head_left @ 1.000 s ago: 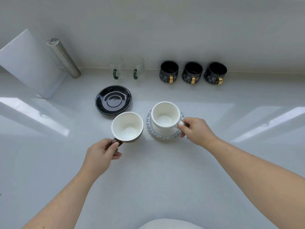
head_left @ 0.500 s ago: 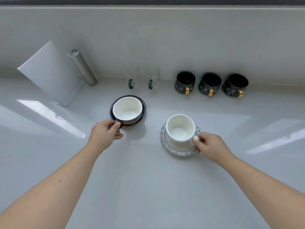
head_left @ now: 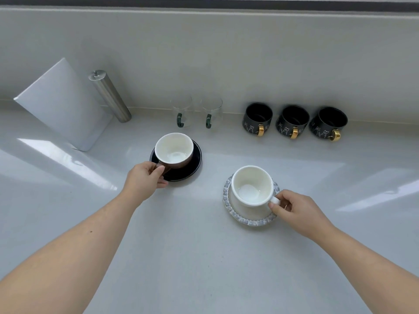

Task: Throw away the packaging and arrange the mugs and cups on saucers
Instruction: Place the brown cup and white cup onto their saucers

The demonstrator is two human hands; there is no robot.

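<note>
Both cups sit on saucers, the brown cup on the black saucer with left hand fingers pinching its handle, the white cup on the grey-rimmed saucer likewise pinched by the right hand, so releasing seems all that remains; no packaging shows

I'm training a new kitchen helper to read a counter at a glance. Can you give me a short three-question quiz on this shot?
1. True or false: the brown cup sits on the black saucer.
2. How many black mugs with gold handles stand along the back wall?
3. Which hand grips the white cup on the grey-rimmed saucer: A) left hand, B) right hand, C) neither?

Key: 1. True. 2. Three. 3. B, its fingers pinch the handle, while the left hand holds the brown cup's handle.
</note>
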